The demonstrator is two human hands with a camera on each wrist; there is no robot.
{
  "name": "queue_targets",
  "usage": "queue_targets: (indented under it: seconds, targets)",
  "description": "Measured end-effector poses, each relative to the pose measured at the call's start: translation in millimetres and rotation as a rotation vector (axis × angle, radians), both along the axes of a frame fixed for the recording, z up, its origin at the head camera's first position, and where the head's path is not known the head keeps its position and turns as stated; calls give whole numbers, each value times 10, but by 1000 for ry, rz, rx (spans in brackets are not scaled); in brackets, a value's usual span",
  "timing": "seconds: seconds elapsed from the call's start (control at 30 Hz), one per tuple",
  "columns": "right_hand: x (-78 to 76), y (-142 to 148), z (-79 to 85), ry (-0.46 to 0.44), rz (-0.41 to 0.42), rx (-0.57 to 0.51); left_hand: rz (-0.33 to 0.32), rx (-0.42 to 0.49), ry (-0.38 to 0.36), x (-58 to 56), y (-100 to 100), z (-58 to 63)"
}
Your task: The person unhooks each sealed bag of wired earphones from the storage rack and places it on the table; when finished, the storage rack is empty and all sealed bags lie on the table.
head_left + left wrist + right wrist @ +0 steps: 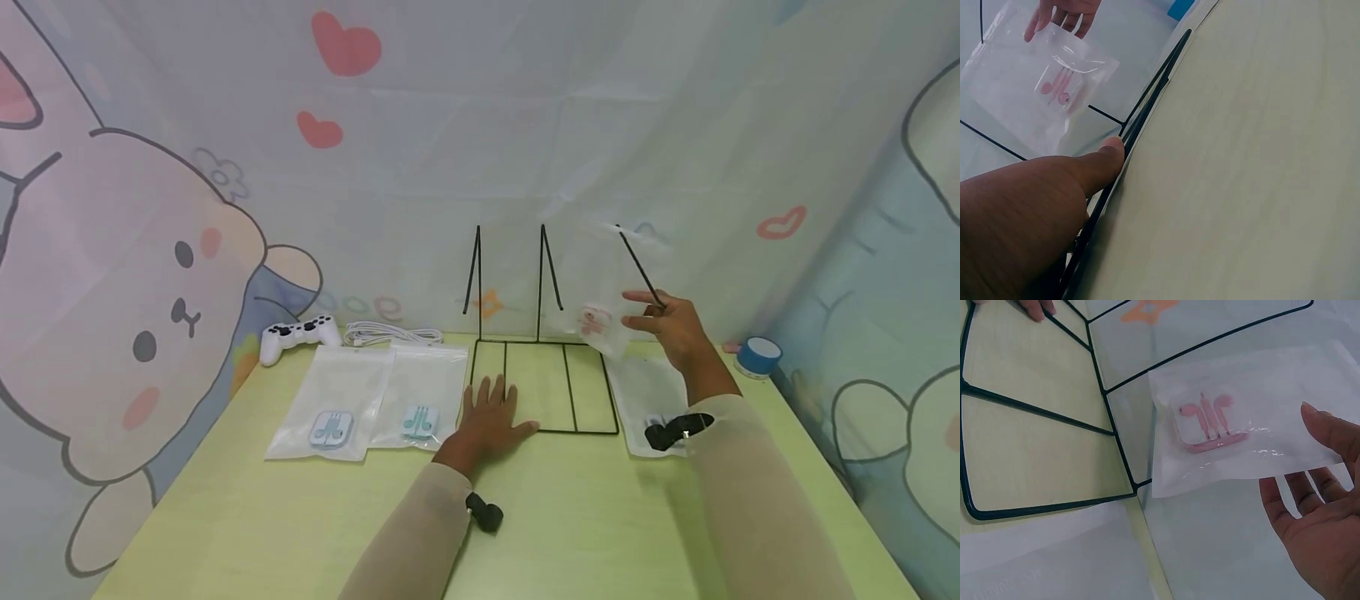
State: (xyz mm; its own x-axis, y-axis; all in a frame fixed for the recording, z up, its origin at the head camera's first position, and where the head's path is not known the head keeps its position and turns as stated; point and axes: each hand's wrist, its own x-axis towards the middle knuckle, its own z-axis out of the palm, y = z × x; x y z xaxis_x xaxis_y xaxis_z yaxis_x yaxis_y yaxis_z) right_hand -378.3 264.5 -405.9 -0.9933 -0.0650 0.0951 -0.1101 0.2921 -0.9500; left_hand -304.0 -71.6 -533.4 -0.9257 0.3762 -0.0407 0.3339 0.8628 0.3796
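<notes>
A black wire rack (542, 283) with upright hooks stands on the table. My left hand (491, 421) lies spread on the left front of its base, the thumb along the front bar in the left wrist view. At the rack's right hook hangs a translucent bag (611, 275) with pink earphones (1207, 419) in a clear case. Beside this bag is my right hand (671, 329), near the hook's front end, thumb and fingers apart. The thumb (1329, 428) overlaps the bag's edge in the right wrist view, with the other fingers below it.
Two bags with teal earphones (332, 428) lie left of the rack. Another bag (648, 392) lies to its right, partly under the right forearm. Behind are a white game controller (300, 333), a coiled white cable (393, 333) and a blue round container (759, 357).
</notes>
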Motion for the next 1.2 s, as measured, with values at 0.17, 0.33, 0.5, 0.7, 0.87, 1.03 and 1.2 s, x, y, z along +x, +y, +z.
queue_targets:
  seconds: [0.17, 0.33, 0.5, 0.7, 0.87, 1.03, 1.2]
  targets:
    - [3, -56, 9, -28, 10, 12, 1, -5, 2, -13, -8, -17]
    - [-27, -76, 6, -31, 15, 45, -3, -2, 8, -12, -12, -9]
    - [-12, -83, 25, -16, -14, 30, -5, -13, 12, -16, 0, -16]
    - [64, -65, 50, 29, -63, 1, -10, -18, 8, -29, 20, -29]
    - [119, -39, 53, 79, -79, -30, -11, -19, 14, -38, 24, -20]
    - [181, 5, 78, 117, -108, -14, -10, -18, 16, -47, 21, -48]
    - [249, 57, 140, 125, -127, -26, -3, -23, 31, -69, 15, -88]
